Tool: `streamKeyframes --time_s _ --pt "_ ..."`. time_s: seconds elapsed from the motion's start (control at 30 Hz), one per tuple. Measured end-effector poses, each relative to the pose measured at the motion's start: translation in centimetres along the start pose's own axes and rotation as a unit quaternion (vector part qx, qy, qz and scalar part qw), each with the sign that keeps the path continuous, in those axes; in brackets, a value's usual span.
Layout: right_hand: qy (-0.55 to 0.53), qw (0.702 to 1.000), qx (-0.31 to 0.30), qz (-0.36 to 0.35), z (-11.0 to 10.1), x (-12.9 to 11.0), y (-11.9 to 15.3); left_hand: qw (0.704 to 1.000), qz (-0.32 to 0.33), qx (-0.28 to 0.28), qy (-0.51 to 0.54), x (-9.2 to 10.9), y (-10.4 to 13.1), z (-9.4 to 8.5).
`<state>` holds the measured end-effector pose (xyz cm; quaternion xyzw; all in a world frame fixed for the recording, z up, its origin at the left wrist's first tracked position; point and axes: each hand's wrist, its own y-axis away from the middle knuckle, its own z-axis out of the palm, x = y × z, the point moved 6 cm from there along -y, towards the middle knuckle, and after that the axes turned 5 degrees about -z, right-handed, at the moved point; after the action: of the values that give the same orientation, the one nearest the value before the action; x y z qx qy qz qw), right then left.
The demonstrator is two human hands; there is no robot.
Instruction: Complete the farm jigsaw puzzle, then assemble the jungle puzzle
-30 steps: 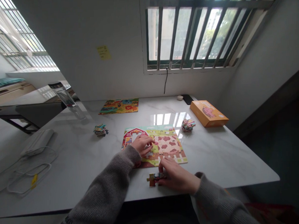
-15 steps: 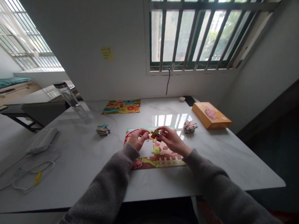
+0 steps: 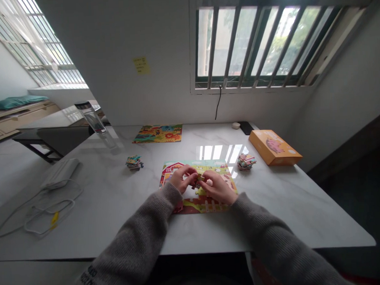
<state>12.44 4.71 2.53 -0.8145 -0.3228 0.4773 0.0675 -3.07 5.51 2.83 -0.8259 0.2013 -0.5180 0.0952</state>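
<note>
A farm-scene jigsaw puzzle (image 3: 192, 206) lies partly joined on the table, with a bare white gap near its middle. Over that gap, my left hand (image 3: 183, 179) and my right hand (image 3: 219, 187) meet with bent fingers. Between the fingertips is a small puzzle piece (image 3: 200, 177), olive and brown; both hands pinch at it. Whether it is a single piece or a few together I cannot tell, because fingers cover part of it. A red barn shows on the puzzle's upper left, and a white fence runs along its lower right.
Loose puzzle pieces stand stacked at left (image 3: 134, 162) and right (image 3: 246, 161). An orange box (image 3: 275, 148) is farther right. Behind are an animal-picture puzzle (image 3: 160, 134), a dark phone (image 3: 247, 128) and a glass bottle (image 3: 94, 119). A white cable (image 3: 51, 209) and a pale device (image 3: 59, 173) lie left.
My left hand has come right to the piece that my right hand held up, and both hands are now lower and closer together. The view has shifted slightly.
</note>
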Motion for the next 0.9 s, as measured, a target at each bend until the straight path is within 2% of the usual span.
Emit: streamKeyframes --time_s 0.07,0.17,0.23,0.33,0.47,0.63,0.77,0.9 --pt "0.035 0.999 0.005 -0.014 -0.4 -0.5 -0.1 0.998 0.034 0.026 -0.044 1.0 0.2 -0.2" --pt "0.001 0.999 0.043 0.030 -1.3 -0.2 -0.2 0.983 0.100 0.075 -0.135 2.4 0.6 -0.6" --pt "-0.052 0.994 0.061 0.074 -1.6 0.4 -0.2 0.969 0.127 0.078 -0.196 2.6 0.8 -0.4" --pt "-0.156 0.976 0.054 0.139 -1.4 1.4 0.0 0.955 0.142 0.058 -0.252 2.3 0.8 0.0" --pt "-0.231 0.958 0.048 0.164 -0.7 1.8 0.2 0.951 0.157 0.058 -0.260 1.9 0.8 -0.2" --pt "-0.223 0.958 0.032 0.175 -0.2 2.3 0.4 0.955 0.154 0.033 -0.253 2.2 0.7 -0.6" --pt "-0.170 0.977 0.023 0.124 -0.7 1.6 0.1 0.966 0.142 0.032 -0.215 2.7 0.8 -1.3" --pt "-0.149 0.984 0.044 0.090 -1.7 1.1 -0.1 0.975 0.126 0.026 -0.183 1.5 0.9 -2.8"
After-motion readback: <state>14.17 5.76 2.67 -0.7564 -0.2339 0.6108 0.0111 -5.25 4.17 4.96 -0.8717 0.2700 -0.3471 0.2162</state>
